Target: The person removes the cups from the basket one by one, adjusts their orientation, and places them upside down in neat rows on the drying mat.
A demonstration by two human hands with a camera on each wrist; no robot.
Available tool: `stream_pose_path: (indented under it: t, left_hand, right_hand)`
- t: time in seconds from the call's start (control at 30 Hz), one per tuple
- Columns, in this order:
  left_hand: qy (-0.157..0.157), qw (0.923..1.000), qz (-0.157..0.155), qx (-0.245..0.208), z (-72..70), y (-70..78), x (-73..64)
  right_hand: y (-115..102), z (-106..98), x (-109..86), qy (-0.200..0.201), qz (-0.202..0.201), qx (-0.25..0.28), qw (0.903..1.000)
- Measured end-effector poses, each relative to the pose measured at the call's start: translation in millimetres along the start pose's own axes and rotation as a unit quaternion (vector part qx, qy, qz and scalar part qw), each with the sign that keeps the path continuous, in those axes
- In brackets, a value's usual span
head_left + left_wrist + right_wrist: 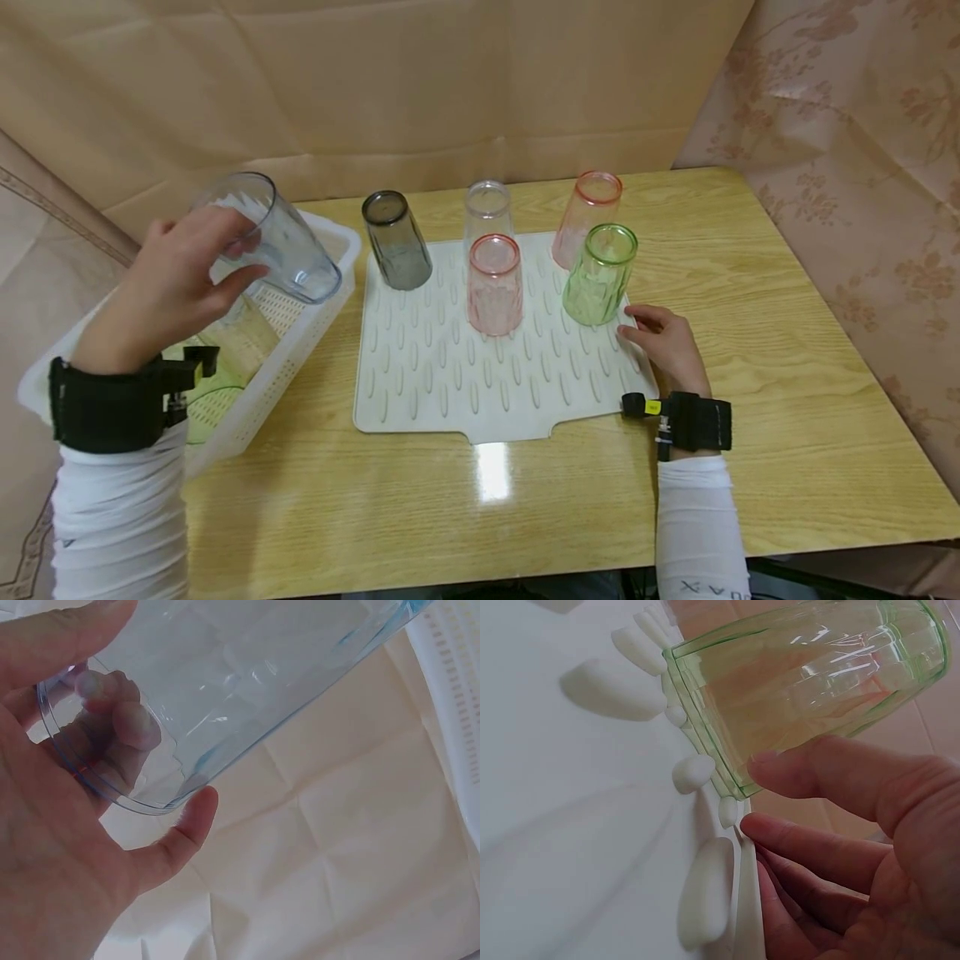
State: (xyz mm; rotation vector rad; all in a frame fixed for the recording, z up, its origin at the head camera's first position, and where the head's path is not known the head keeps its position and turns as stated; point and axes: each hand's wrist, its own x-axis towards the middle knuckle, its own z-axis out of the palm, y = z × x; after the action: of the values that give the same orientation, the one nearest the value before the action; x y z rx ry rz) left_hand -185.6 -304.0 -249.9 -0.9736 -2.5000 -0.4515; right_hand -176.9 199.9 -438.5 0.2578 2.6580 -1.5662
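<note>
My left hand [176, 279] grips a clear, blue-tinted drinking glass [296, 242] by one end, tilted above the white basket [262, 412]. In the left wrist view, fingers show through the glass [262, 682], with the thumb and another finger along its sides. My right hand [671, 346] rests at the right edge of a white ribbed drying tray [420, 408], fingertips right at the tray's side. Close by its thumb, in the right wrist view, stands a green glass [810, 682]. Near the tray's middle is a pink glass [495, 287].
At the tray's far side stand a dark grey glass [397, 242], a clear glass [487, 212] and another pink glass [588, 217]. The basket holds a yellowish glass [243, 333] and a green one [213, 408]. Beige cloth [420, 92] hangs behind the wooden table [795, 375].
</note>
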Motion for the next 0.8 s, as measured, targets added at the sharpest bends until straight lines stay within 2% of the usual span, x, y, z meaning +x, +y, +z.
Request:
stream_pose_path:
  t: [0.2, 0.4, 0.7, 0.8]
  left_hand:
    - [0.027, 0.9992, 0.015, -0.024, 10.5, 6.3, -0.6]
    - [0.040, 0.9979, 0.035, -0.037, 22.5, 10.6, -4.1]
    - [0.043, 0.9963, 0.051, -0.054, 51.6, 21.4, -11.7]
    - [0.037, 0.9962, 0.048, -0.063, 60.5, 22.4, -13.1]
  right_hand:
    - [1, 0, 0.2, 0.001, -0.003, -0.004, 1.0000]
    - [0, 0, -0.4, 0.003, -0.014, -0.011, 0.9998]
    - [-10, 3, -3.2, 0.000, -0.014, -0.034, 0.9993]
    - [-12, 4, -3.9, 0.001, -0.018, -0.043, 0.9989]
